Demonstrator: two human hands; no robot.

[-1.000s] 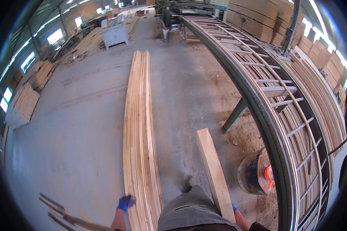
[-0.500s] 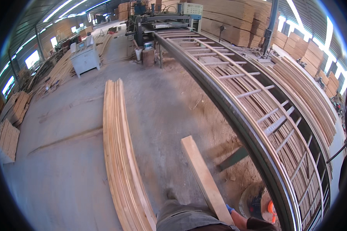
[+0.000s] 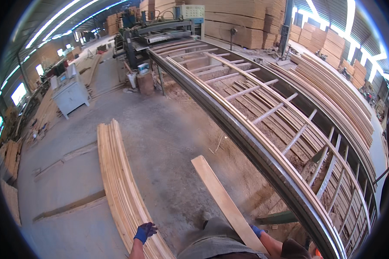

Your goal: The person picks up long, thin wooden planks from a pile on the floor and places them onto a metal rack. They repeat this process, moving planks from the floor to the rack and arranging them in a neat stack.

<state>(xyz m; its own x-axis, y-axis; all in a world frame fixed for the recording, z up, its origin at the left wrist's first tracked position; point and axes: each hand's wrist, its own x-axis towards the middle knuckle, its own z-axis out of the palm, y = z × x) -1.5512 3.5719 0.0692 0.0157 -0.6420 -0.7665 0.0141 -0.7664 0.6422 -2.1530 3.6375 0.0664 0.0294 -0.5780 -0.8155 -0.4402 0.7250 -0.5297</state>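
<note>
My right hand (image 3: 257, 231), in a blue glove, grips the edge of a pale wooden plank (image 3: 222, 197) beside my leg. The plank slants from my body toward the floor ahead, and some of my fingers are hidden behind it. On the left, my gloved left hand (image 3: 145, 232) is over a long stack of boards (image 3: 121, 172), fingers apart and slightly bent, with nothing seen in it. Whether it touches the boards I cannot tell.
A long metal roller conveyor (image 3: 255, 125) runs along my right toward a machine (image 3: 160, 32). More boards (image 3: 333, 90) lie beyond it. A grey cabinet (image 3: 71, 97) stands at far left, and tall wood stacks (image 3: 233, 21) rise behind. A green support leg (image 3: 277, 217) juts beneath the conveyor.
My left hand has come into view over the board stack. The view has shifted, so the floor stack sits lower and further left. My right hand still holds the plank.
</note>
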